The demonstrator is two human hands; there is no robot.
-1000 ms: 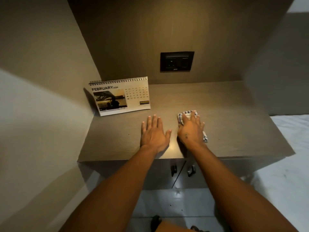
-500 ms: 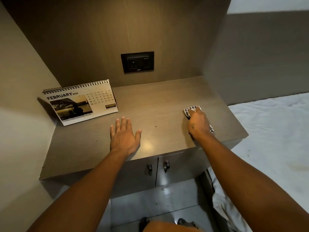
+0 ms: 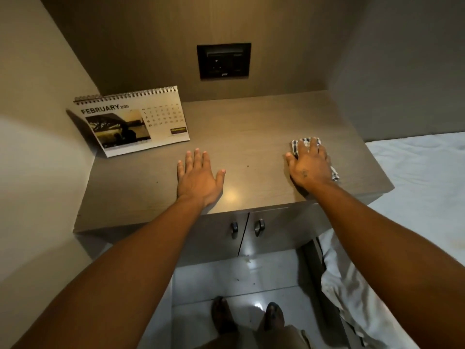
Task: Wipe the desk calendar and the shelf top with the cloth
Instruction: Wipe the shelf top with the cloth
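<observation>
A spiral-bound desk calendar [image 3: 141, 122] showing February stands upright at the back left of the brown shelf top [image 3: 251, 127]. My right hand [image 3: 308, 166] presses flat on a checked cloth [image 3: 300, 143] near the shelf's right edge; most of the cloth is hidden under the palm, with one corner showing past the fingers and another at the wrist side. My left hand [image 3: 198, 176] lies flat on the shelf top near the front middle, fingers spread, holding nothing. It rests to the right of and in front of the calendar, apart from it.
A black socket plate [image 3: 223, 61] is set in the back wall. Walls enclose the shelf on the left and at the back. Two cabinet doors with handles [image 3: 246, 226] sit below the front edge. A bed with a white sheet [image 3: 422, 187] adjoins on the right. My feet stand on the floor below.
My right hand has slid the cloth from the shelf's middle to its right side. The left hand stays flat in place. The view has shifted.
</observation>
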